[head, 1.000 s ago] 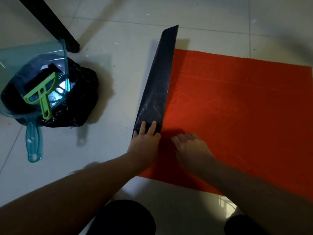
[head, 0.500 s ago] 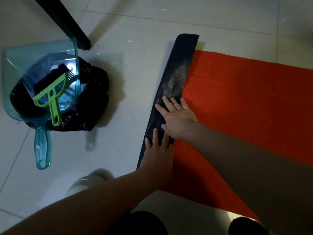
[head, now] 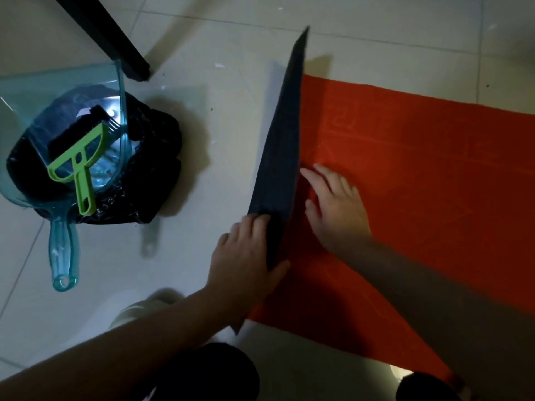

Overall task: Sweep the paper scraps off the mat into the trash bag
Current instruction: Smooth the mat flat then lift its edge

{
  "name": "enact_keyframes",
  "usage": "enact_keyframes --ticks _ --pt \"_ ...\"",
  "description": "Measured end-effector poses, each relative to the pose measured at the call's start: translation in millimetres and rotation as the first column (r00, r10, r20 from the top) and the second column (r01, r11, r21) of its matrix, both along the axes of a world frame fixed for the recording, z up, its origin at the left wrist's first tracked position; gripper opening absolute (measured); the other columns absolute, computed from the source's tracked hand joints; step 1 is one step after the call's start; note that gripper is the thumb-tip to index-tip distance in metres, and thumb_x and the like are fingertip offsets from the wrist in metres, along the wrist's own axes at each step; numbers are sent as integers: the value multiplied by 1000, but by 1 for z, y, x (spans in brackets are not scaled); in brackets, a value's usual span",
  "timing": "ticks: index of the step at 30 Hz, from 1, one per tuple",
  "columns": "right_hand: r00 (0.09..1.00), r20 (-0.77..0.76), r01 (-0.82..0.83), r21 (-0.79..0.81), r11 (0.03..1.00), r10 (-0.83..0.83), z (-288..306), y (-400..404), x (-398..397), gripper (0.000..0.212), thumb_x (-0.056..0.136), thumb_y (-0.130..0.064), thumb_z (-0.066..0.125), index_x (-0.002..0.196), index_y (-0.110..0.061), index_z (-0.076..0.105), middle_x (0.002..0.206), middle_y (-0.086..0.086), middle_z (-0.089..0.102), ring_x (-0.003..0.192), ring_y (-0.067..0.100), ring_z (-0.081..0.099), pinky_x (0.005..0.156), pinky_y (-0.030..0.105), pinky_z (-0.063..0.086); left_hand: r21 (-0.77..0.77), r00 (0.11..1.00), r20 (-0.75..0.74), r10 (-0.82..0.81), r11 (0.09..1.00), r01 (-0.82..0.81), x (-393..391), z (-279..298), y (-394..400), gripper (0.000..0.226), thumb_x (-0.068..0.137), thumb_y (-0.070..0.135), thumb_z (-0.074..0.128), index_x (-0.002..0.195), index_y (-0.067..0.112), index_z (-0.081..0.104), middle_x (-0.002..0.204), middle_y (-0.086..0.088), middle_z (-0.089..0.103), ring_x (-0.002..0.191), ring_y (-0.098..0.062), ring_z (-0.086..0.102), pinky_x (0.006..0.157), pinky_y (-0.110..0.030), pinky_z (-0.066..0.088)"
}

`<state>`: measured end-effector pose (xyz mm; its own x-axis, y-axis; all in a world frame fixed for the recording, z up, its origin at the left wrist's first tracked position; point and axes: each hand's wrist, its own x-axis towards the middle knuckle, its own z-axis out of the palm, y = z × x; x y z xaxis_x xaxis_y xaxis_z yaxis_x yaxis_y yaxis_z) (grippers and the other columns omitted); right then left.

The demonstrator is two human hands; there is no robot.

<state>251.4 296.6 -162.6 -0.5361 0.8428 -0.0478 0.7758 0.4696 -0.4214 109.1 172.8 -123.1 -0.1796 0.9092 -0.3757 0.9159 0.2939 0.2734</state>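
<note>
The left hand [head: 246,256] grips the raised dark edge of the red mat [head: 419,183], fingers clamped on it. The right hand [head: 335,204] lies flat and spread on the mat just beside this fold. The trash bag [head: 156,157] sits on the floor well to the left.

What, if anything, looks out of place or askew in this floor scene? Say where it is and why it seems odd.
The red mat's left edge is folded up, showing its dark underside, with the left hand gripping it and the right hand flat on the mat. The dustpan and green brush sit on the black trash bag, not the floor.
</note>
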Motion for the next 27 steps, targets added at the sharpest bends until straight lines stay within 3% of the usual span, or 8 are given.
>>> enact_keyframes --ticks 4,6,8,11,14,19,22,27 --pt "968 250 2 -124 992 29 -12 2 26 63 97 -40 44 153 -22 20 163 5 9 150 24 6 121 44 13 -68 813 264 520 850 -522 -32 -1 0 92 81 48 72 152 20 20 146 -9 44 120 -27 57 94 -41 49" --pt "939 337 -23 -143 990 70 -17 3 33 64 99 -46 35 154 -24 11 163 4 -3 150 22 -5 122 44 5 -58 734 277 620 773 -632 -49 -7 5 100 82 37 75 155 13 12 148 -18 40 127 -33 52 102 -44 45" --pt "924 369 -55 -133 990 101 -18 2 35 64 100 -48 31 155 -26 7 163 4 -7 150 22 -9 122 44 2 -3 741 203 640 757 -654 -61 -12 15 104 83 28 76 156 9 5 156 -21 23 137 -38 38 109 -45 36" --pt "912 391 -73 -147 986 126 -17 4 35 65 100 -49 29 155 -27 4 163 4 -8 150 23 -11 122 44 1 70 836 32 548 833 -549 -75 -23 41 112 78 30 80 158 12 3 162 -20 6 147 -41 16 119 -47 20" --pt "899 415 -92 -137 986 142 -16 5 37 65 100 -51 26 155 -28 0 163 4 -11 150 23 -13 122 43 1 -12 938 -113 327 944 -331 -77 -33 73 116 75 43 79 158 25 0 165 -14 -10 150 -40 0 122 -49 9" --pt "892 425 -111 -124 986 154 -17 6 39 65 99 -53 24 154 -28 0 163 5 -10 150 24 -10 122 44 3 -173 992 -117 -50 984 30 -70 -36 126 119 72 61 74 157 35 -5 164 -8 -21 151 -32 -16 121 -53 2" --pt "903 406 -115 -97 989 145 -21 5 41 66 98 -53 28 155 -26 8 163 6 -2 151 25 -3 121 45 8 -300 999 -21 -26 954 19 -72 -38 139 123 69 59 79 156 36 -5 164 -9 -22 151 -32 -15 121 -56 8" --pt "908 371 -170 -99 980 195 -23 9 54 66 97 -56 30 154 -28 11 164 4 1 151 23 -2 120 42 7 -294 1000 -21 -21 956 14 -72 -41 139 124 69 56 80 157 37 -5 164 -10 -23 150 -33 -17 119 -59 8"
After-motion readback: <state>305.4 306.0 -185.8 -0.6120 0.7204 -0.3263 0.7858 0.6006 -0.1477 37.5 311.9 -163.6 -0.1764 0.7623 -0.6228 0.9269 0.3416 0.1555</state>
